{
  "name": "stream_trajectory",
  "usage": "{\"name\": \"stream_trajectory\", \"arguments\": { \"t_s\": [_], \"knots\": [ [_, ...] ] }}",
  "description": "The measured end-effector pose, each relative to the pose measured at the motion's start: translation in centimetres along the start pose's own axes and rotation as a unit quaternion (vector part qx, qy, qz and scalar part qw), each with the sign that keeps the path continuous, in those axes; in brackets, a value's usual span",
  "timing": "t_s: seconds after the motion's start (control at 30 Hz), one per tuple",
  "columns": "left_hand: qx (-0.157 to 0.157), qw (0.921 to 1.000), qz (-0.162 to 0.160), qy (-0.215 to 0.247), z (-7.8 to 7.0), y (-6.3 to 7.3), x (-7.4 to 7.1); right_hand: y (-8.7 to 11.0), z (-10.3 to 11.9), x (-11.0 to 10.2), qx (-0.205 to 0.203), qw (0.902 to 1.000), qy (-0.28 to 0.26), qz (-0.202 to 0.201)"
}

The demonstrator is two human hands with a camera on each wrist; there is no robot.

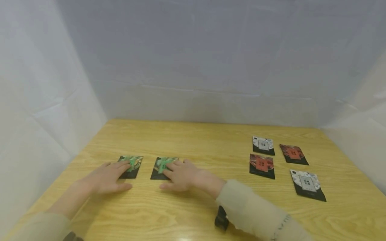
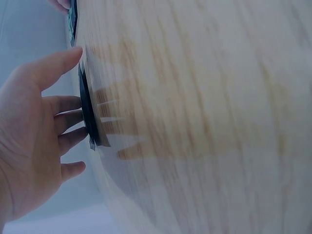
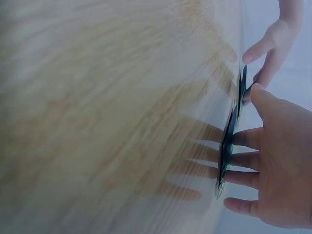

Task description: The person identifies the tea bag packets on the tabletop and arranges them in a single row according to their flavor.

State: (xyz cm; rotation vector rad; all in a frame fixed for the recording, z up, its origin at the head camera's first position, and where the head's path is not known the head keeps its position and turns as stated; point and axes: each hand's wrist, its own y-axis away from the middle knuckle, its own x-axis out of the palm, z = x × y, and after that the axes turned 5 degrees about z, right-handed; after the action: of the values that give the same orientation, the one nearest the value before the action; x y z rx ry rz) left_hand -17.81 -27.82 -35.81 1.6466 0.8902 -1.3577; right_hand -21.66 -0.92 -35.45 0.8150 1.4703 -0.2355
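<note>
Two flat green-and-black packets lie side by side on the wooden table. On the left packet (image 1: 137,165) rest the fingertips of my left hand (image 1: 107,177), its fingers spread and its thumb off to the side. My right hand (image 1: 184,175) touches the other green packet (image 1: 157,169) the same way, fingers reaching over its right part. From the left wrist, the packet (image 2: 87,107) appears edge-on under straight fingers. In the right wrist view, the fingertips meet the thin dark packet (image 3: 225,146), with the thumb held apart from it.
On the right of the wooden table (image 1: 196,140) lie a rear white-and-black packet (image 1: 263,145), two red-and-black packets (image 1: 261,164) (image 1: 294,154), and a nearer white-and-black packet (image 1: 307,183). White cloth (image 1: 211,67) hangs behind and at both sides. A black strap piece (image 1: 221,218) hangs by the right sleeve.
</note>
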Motion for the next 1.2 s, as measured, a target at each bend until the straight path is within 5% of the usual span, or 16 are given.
{"name": "stream_trajectory", "arguments": {
  "t_s": [0.3, 0.6, 1.2],
  "knots": [
    [0.007, 1.0000, -0.003, 0.001, 0.0, -0.3, 0.1, -0.6, 0.3, 0.1, 0.012, 0.9997, 0.020, 0.008],
    [0.005, 1.0000, -0.003, -0.007, 0.0, -0.3, 0.0, -0.1, -0.3, -0.1, -0.002, 0.9996, -0.012, -0.027],
    [0.009, 0.9999, 0.005, -0.005, 0.1, -0.7, 0.2, 4.8, -7.9, 2.1, 0.063, 0.9899, -0.115, -0.053]
  ]
}}
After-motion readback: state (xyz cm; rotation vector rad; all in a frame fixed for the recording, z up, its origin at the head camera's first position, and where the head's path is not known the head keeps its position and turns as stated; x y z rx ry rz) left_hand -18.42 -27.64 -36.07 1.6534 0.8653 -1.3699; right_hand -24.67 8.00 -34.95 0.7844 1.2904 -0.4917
